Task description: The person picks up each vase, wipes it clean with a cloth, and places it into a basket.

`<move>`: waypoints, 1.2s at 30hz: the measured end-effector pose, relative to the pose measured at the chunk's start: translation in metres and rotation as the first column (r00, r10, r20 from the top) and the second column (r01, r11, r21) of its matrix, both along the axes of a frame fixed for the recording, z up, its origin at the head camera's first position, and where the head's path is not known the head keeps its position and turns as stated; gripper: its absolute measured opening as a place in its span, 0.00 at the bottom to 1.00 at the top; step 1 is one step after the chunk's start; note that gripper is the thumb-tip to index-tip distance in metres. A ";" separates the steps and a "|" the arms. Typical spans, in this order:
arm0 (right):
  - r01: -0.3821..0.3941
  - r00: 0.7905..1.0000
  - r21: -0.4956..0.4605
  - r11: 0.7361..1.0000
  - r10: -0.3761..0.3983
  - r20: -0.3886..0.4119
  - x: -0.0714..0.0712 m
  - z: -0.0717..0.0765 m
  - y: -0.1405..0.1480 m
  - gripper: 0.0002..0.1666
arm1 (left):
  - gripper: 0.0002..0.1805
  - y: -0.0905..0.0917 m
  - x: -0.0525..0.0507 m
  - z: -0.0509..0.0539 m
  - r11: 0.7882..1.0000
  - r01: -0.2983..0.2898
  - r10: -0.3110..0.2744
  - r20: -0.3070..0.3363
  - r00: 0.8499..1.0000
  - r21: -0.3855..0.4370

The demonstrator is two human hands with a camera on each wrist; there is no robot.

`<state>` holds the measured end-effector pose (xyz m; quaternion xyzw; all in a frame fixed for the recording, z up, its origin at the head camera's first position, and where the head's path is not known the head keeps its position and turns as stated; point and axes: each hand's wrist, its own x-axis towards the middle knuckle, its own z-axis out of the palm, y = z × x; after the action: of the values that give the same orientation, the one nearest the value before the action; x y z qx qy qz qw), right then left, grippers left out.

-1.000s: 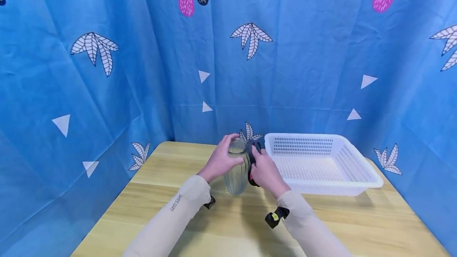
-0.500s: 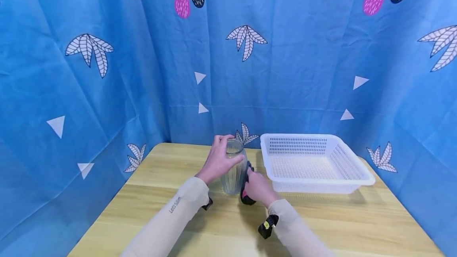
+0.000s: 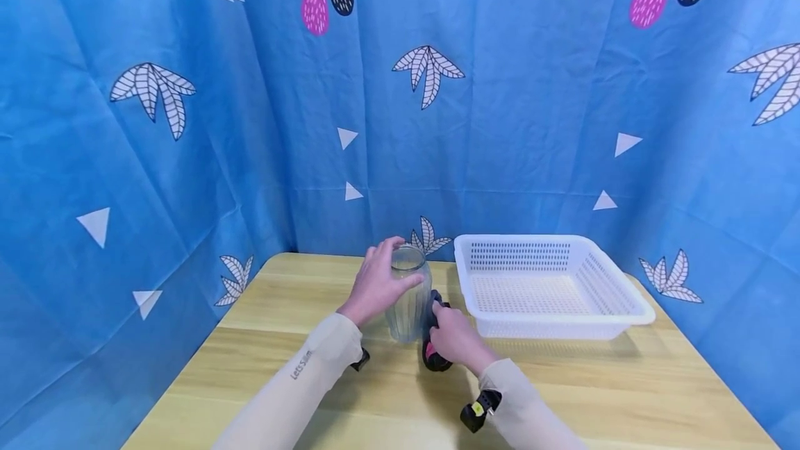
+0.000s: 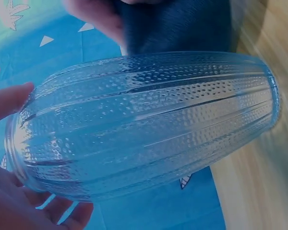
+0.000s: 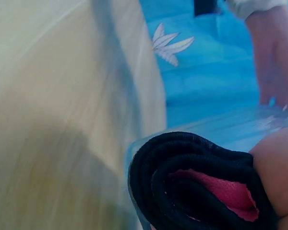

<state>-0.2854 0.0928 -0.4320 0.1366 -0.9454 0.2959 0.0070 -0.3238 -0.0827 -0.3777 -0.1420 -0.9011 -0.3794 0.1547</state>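
Observation:
A clear ribbed glass vase (image 3: pixel 405 314) stands upright on the wooden table. My left hand (image 3: pixel 378 283) grips it near the mouth, thumb on the near side and fingers round the far side. In the left wrist view the dimpled wall of the vase (image 4: pixel 153 120) fills the middle. My right hand (image 3: pixel 459 339) holds a rolled dark cloth with a pink inner side (image 3: pixel 436 361) against the vase's right side. Its layered end shows in the right wrist view, where the cloth (image 5: pixel 146 165) hides part of the vase.
A white perforated plastic basket (image 3: pixel 556 325) sits behind and to the right of my right hand. The wooden table (image 3: pixel 300 283) ends at a blue patterned curtain (image 3: pixel 531 123) at the back and sides.
My right hand has slid the cloth down the vase's side and nearer to me. The left hand keeps its grip near the mouth. The head view has shifted slightly.

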 end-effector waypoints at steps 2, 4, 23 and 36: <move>0.008 0.999 0.005 1.000 -0.008 -0.050 0.006 0.008 0.000 0.34 | 0.42 0.000 0.001 0.001 1.000 0.005 -0.005 -0.003 1.000 -0.007; 0.021 0.995 0.009 1.000 -0.020 -0.096 0.012 0.018 0.000 0.34 | 0.41 0.000 0.002 0.002 1.000 0.011 -0.011 -0.011 1.000 -0.009; 0.079 0.976 0.043 0.996 -0.069 -0.208 -0.021 0.053 -0.004 0.39 | 0.40 0.002 -0.006 0.001 0.990 0.093 -0.094 0.001 0.996 0.102; -0.036 0.999 0.068 0.997 0.036 0.001 -0.021 -0.004 -0.006 0.37 | 0.40 0.002 -0.007 -0.006 0.993 0.084 -0.084 -0.010 0.996 0.077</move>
<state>-0.3064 0.0865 -0.4356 0.1539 -0.9522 0.2638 -0.0028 -0.3310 -0.0811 -0.3837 -0.1749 -0.8784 -0.4198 0.1472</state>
